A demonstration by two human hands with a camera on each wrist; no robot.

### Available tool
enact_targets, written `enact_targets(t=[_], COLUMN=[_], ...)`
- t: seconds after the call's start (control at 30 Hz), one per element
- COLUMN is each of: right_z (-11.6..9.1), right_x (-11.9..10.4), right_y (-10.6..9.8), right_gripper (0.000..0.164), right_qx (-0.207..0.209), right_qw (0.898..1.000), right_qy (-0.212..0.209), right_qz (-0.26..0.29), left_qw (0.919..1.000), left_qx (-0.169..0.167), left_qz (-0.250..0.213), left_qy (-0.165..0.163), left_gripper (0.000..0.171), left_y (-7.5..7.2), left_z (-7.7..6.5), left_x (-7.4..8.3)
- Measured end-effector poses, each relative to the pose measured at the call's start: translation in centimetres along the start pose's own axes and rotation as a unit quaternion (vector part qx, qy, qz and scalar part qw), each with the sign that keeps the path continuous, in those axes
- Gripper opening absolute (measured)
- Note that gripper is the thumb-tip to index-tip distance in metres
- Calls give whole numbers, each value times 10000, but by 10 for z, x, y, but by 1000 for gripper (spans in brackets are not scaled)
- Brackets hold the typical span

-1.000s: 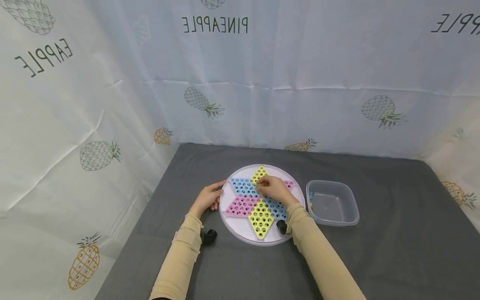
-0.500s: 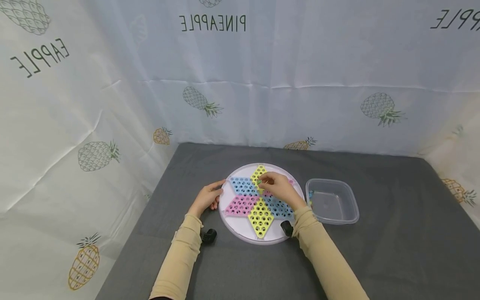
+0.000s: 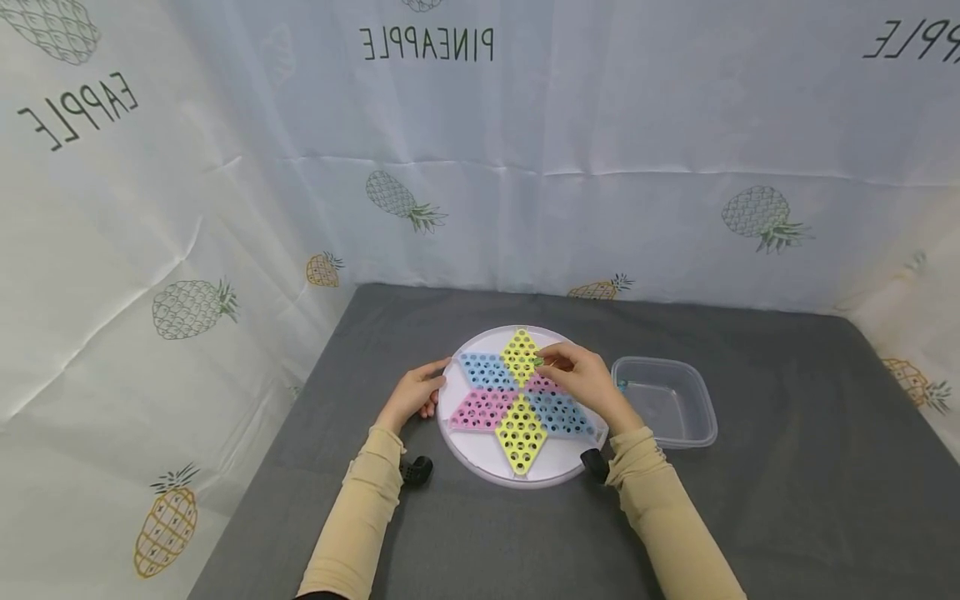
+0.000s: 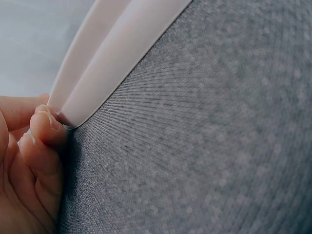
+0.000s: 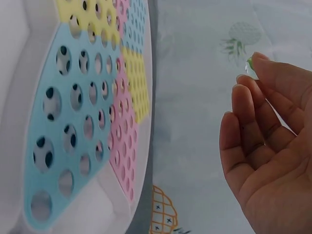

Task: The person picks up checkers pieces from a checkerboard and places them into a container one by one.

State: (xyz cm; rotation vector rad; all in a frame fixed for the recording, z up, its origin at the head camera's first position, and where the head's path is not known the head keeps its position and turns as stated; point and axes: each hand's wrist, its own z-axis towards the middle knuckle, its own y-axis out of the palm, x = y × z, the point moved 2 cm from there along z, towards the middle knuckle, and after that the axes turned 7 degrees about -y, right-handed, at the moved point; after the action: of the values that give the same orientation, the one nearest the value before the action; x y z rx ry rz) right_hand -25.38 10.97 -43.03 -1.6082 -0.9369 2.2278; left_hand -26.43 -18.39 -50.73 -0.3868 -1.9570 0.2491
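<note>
A round white Chinese checkers board (image 3: pixel 480 460) lies on the dark grey cloth, its star of yellow, blue and pink holed sections. At the board's left edge, my left hand (image 3: pixel 408 398) grips the rim; the left wrist view shows the fingertips (image 4: pixel 48 124) against the white rim (image 4: pixel 105 73). My right hand (image 3: pixel 588 385) is over the board's right side. Its thumb and finger pinch a small clear marble (image 5: pixel 250 69) with green in it, held apart from the board in the right wrist view. The other fingers are loosely bent.
Right of the board stands a clear plastic container (image 3: pixel 663 417) with small coloured pieces (image 3: pixel 623 385) at its left side. Black wrist cameras (image 3: pixel 596 465) sit by both sleeves. A pineapple-print curtain (image 3: pixel 480 233) hangs behind the grey table (image 3: pixel 495 542).
My right hand has moved rightward from the yellow upper section of the star, with the green-tinted marble between its fingertips. The left hand stays at the rim.
</note>
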Motion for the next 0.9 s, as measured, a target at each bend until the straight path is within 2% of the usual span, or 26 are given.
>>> enact_targets(t=[0.1, 0.4, 0.9], right_z=[-7, -29, -57], right_x=[2, 9, 40], right_y=[-8, -28, -62], right_gripper=[30, 29, 35], right_qx=[161, 528, 941], right_qw=[9998, 9981, 9924], right_qy=[-123, -127, 432], right_qz=[18, -287, -671], left_qw=[10000, 10000, 10000], left_qx=[8, 48, -47], left_qz=[17, 57, -9], left_qy=[12, 0, 55], left_gripper=[41, 41, 42], left_y=[0, 1, 0], left_z=[0, 2, 1], left_x=[0, -2, 0])
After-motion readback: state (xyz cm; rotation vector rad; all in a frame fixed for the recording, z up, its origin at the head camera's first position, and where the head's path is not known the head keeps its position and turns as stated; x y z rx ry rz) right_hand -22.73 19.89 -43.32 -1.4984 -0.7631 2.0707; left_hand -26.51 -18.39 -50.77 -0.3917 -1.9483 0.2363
